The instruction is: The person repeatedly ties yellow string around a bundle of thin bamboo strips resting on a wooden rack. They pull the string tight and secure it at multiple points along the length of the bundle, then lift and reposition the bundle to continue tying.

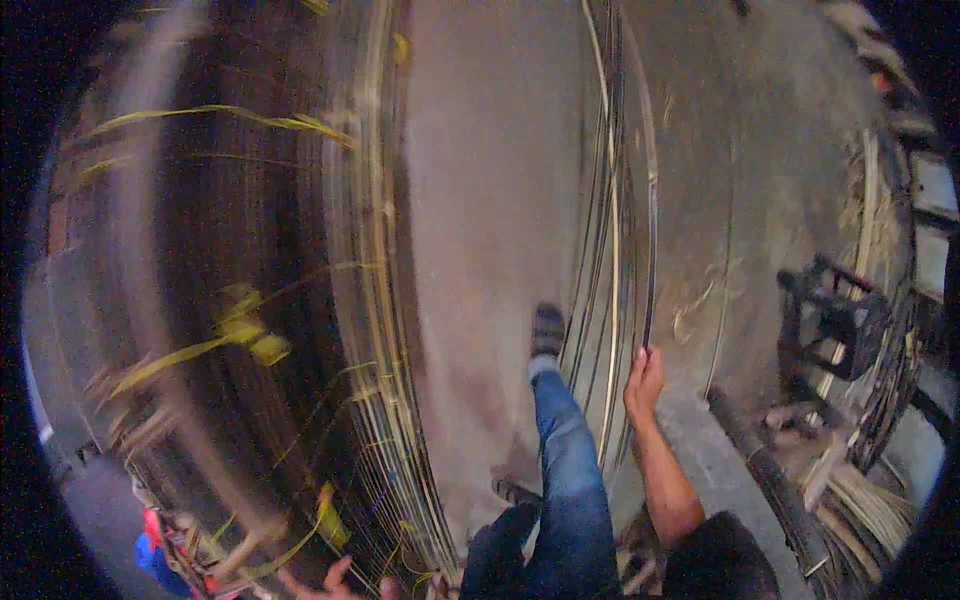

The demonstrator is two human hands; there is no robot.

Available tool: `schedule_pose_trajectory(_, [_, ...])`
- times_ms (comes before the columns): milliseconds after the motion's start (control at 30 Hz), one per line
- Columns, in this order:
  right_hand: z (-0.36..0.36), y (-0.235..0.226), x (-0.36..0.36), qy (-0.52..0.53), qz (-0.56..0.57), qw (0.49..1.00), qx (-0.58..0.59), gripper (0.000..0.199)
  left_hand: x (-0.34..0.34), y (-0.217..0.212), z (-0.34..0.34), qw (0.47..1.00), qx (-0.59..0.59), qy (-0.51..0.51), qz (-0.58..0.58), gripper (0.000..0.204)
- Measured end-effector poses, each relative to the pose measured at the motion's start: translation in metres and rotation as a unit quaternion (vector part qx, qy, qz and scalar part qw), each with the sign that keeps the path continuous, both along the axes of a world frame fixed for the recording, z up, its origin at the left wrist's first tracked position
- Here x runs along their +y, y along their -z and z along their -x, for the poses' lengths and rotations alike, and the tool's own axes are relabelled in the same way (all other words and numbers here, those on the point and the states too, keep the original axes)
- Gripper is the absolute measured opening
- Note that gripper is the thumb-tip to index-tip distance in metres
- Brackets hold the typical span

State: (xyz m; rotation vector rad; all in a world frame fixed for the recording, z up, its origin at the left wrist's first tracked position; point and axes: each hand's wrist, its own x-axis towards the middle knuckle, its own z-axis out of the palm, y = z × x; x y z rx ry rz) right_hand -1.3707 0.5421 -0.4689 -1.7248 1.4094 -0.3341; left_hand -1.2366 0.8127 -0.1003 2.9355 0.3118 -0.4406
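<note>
While your right hand (644, 385) grips a rod (653, 240) near its close end, guide it parallel to the loose rods (611, 200) just left of it; crossing them could snag it. It runs over the floor (490, 180) toward the far edge. Watch your forward foot (546, 328), just beside those rods. Your left hand (335, 583) is blurred near the stack (376, 250) along the floor's left edge; whether it holds anything cannot be told.

Floor (490, 190): grey, stained. Long rods (612, 180) lie lengthwise, right of centre. Bundled rods (380, 250) border its left side; a black frame (858, 328) stands toward its right edge.
</note>
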Motion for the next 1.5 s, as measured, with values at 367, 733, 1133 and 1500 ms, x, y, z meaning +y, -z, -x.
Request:
schedule_pose_trajectory(367, [-0.177, -0.530, -0.073, -0.133, 0.185, 0.892, -0.390, 0.018, 0.046, 0.137, 0.284, 0.820, 0.165, 0.383, 0.391, 0.054])
schedule_pose_trajectory(733, [-0.214, -0.625, 0.022, -0.219, -0.154, 0.880, -0.393, 0.022, 0.090, -0.063, 0.207, 0.831, -0.141, 0.205, 0.497, 0.034])
schedule_pose_trajectory(1133, [-0.262, -0.397, 0.236, -0.051, 0.037, 0.896, -0.439, 0.037, 0.288, -0.087, 0.254, 0.917, -0.189, 0.084, 0.341, 0.028])
schedule_pose_trajectory(1500, [-0.191, -0.415, 0.302, -0.268, -0.108, 0.882, -0.372, 0.026, 0.377, -0.148, 0.263, 0.947, -0.159, 0.105, 0.257, 0.030])
